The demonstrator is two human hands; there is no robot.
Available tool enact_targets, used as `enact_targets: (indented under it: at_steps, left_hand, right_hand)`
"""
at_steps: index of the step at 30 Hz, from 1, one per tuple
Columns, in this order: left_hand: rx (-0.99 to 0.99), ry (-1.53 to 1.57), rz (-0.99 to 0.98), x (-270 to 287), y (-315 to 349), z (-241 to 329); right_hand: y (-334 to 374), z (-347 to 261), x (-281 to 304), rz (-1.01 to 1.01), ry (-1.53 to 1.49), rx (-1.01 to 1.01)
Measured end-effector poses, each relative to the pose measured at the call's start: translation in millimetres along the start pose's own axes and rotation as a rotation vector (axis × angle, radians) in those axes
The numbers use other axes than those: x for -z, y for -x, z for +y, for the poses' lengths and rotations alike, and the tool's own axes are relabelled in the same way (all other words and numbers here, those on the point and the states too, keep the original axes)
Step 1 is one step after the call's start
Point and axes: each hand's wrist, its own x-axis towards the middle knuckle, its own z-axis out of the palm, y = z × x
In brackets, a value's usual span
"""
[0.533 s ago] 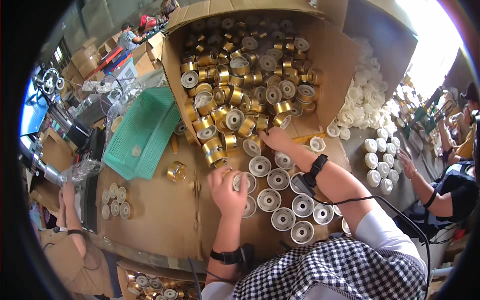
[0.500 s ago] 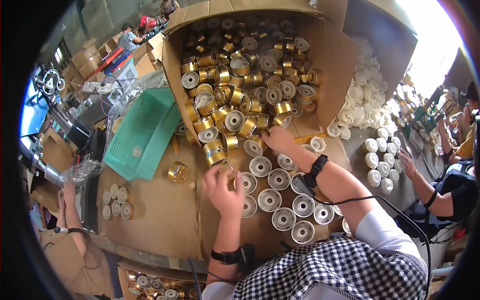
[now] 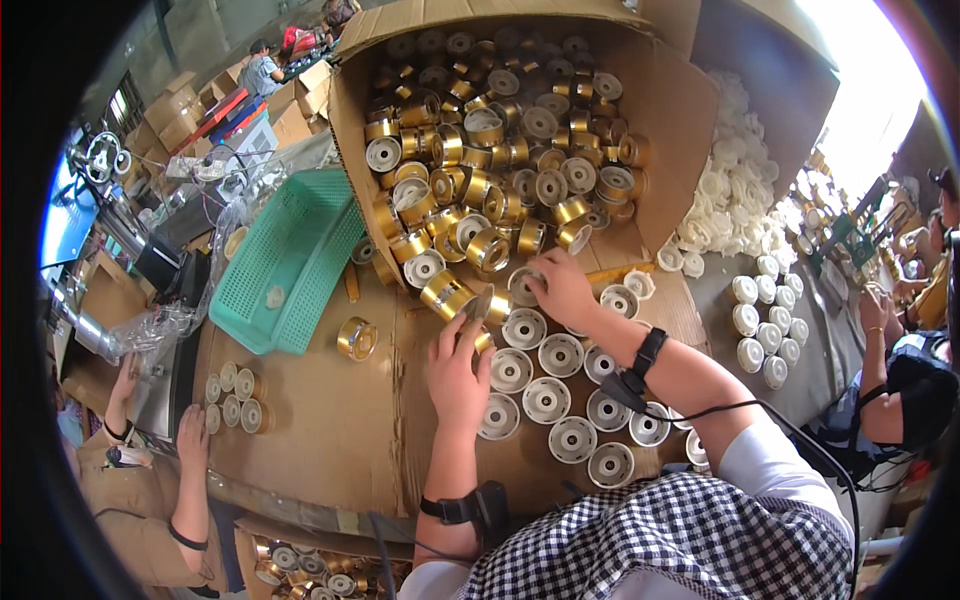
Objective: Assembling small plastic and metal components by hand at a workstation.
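My left hand (image 3: 459, 375) is closed on a gold cylindrical part (image 3: 482, 306) with a pale round end, tilted on its side; the fingers partly cover it. My right hand (image 3: 566, 290) pinches the rim of another round part (image 3: 522, 287), its white face up. Just beyond both hands a tipped cardboard box (image 3: 672, 150) opens toward me, with many gold parts (image 3: 488, 248) heaped inside and spilling at its mouth. Below my hands, rows of round parts (image 3: 546, 400) stand white face up on the cardboard sheet (image 3: 330, 440).
A green plastic basket (image 3: 262, 270) sits left of the box. One gold part (image 3: 357, 339) lies alone, and several stand grouped (image 3: 239, 400) farther left. White plastic pieces (image 3: 735, 150) pile at right, near rows of white parts (image 3: 768, 320). Co-workers' hands (image 3: 192, 432) show at both sides.
My left hand has moved up and closed on a gold part. My right hand has drawn slightly back from the heap with a round part. Co-workers' hands at both sides have shifted.
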Motion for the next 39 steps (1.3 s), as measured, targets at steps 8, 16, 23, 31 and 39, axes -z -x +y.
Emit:
enact_targets:
  at_steps: [8, 16, 23, 31, 39]
  left_hand:
    - [0.133, 0.112, 0.050, 6, 1, 2]
    - [-0.027, 0.022, -0.013, -2, 1, -4]
    - [-0.187, 0.011, -0.115, 6, 1, 14]
    - [-0.246, -0.066, -0.135, 3, 5, 1]
    - [-0.131, -0.065, 0.163, 13, -6, 4]
  right_hand:
    - [30, -23, 27, -0.290, -0.089, 0.113]
    - [21, -63, 16, -0.116, -0.389, 0.153]
    - [-4, -59, 6, -0.240, -0.242, 0.324]
    - [-23, -64, 18, -0.354, -0.181, -0.108]
    - [1, -30, 14, -0.142, -0.051, -0.029]
